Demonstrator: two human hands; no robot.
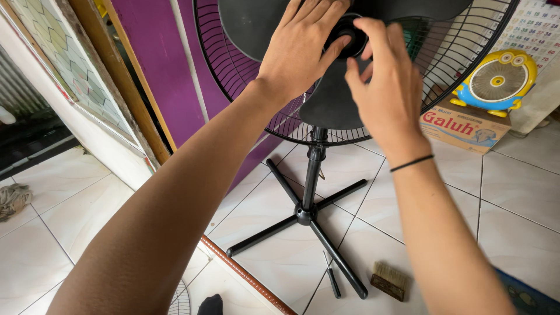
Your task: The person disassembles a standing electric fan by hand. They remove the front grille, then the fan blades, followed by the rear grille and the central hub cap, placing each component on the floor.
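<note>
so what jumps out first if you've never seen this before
Both hands meet at the top centre: the left hand and right hand have their fingers on the black hub cap of a standing fan's blades, with the front guard off. Below, the cross-shaped base stands on white tiles, with a brush beside it. At the right, a small yellow-and-blue fan sits on a cardboard box.

White tiled floor (525,192) with dark grout lines. Resting on it: the black cross-shaped base (305,214) of a stand fan, four legs spread flat; a slim black screwdriver (332,276) just beside the near right leg; a wooden-backed brush (389,280) with pale bristles, near the screwdriver; a printed cardboard box (465,126) at far right, bearing a yellow-and-blue toy-like small fan (497,81); a crumpled cloth (13,198) at far left; a dark sock (210,305) at the bottom edge.
</note>
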